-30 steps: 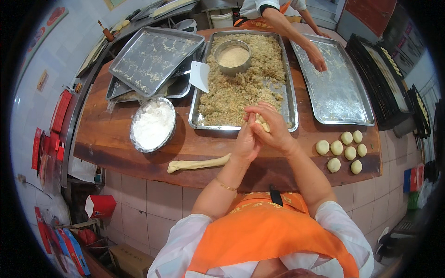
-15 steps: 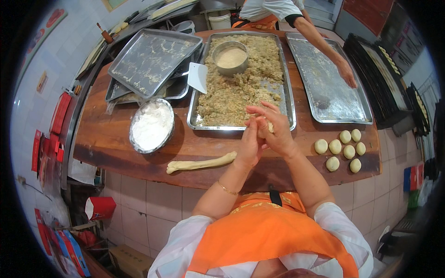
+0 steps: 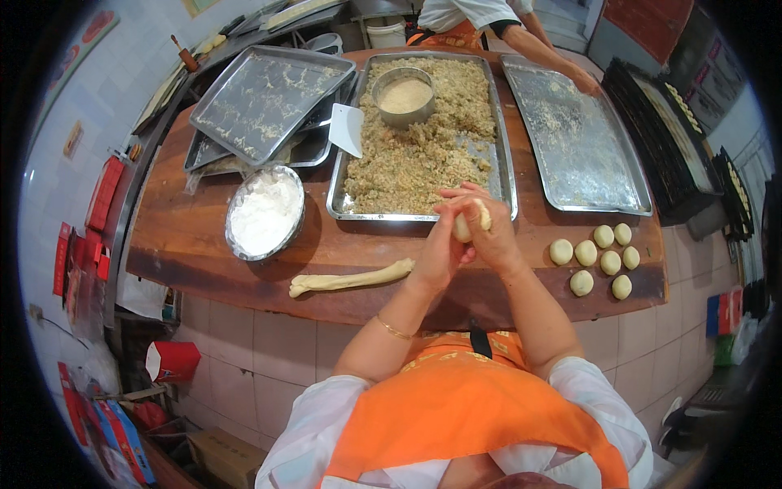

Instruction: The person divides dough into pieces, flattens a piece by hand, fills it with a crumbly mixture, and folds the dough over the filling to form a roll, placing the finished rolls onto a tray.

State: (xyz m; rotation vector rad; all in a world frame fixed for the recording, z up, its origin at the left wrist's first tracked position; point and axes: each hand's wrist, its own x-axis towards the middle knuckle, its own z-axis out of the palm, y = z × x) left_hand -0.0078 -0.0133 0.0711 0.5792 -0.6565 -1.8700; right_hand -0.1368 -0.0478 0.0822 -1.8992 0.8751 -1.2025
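Cupped between left hand (image 3: 440,248) and right hand (image 3: 489,236), both closed around a dough ball (image 3: 464,226), held over the table (image 3: 204,236) edge just before the filling tray (image 3: 423,138), beside 6 finished balls (image 3: 599,257), dough rope (image 3: 350,279) nearby.

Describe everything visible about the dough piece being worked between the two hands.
The dough piece is pale cream, smooth and soft-looking, a small rounded lump mostly hidden by fingers. The left hand cups it from the left and below, and the right hand wraps it from the right, fingers curled over its top. It is held above the wooden table, just in front of the near rim of the filling tray. Whether filling is inside cannot be seen.
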